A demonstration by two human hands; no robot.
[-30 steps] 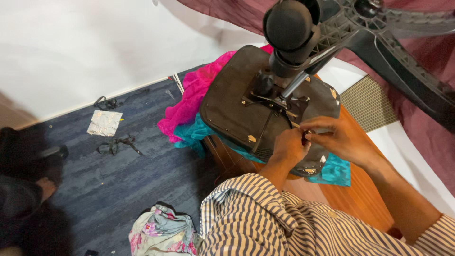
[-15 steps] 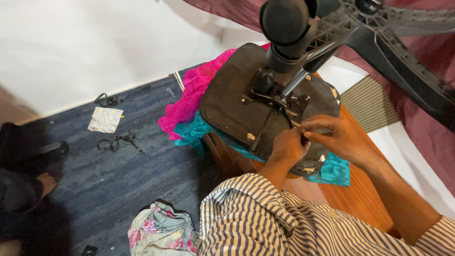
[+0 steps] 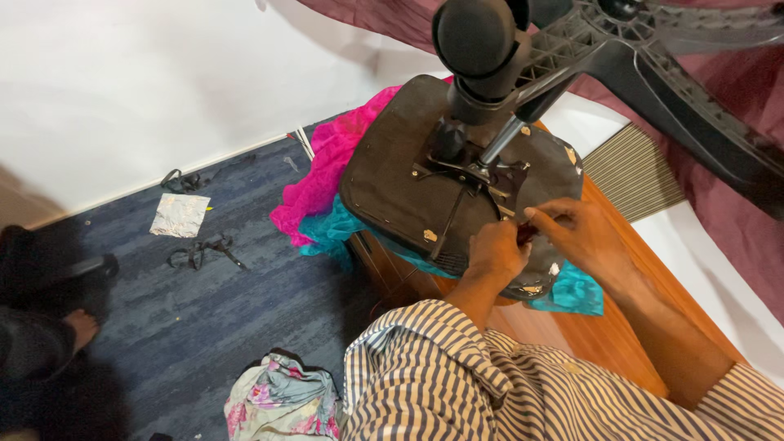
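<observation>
Two hands now meet closer on upturned chair seat point(image 3: 408, 188), near its metal plate point(image 3: 474, 167): left hand point(image 3: 496, 251) and right hand point(image 3: 581, 237) pinch a small dark tool point(image 3: 527, 233), so work goes on. Seat lies on wooden table point(image 3: 621, 327) w/ pink cloth point(image 3: 327, 171) beside.

An upturned chair seat point(image 3: 425, 188) is lying on the wooden table point(image 3: 588, 327), overhanging its left edge; bunched cloths point(image 3: 327, 175) are sitting under the seat, spilling off that edge; the chair base point(image 3: 645, 65) is sticking up behind the seat; the left hand point(image 3: 494, 253) and right hand point(image 3: 580, 237) are meeting at the seat's near right rim; on the carpet point(image 3: 245, 302) to the left, a foil sheet point(image 3: 180, 215) is lying behind tangled straps point(image 3: 200, 251); a cloth bundle point(image 3: 282, 400) is lying nearer.
</observation>
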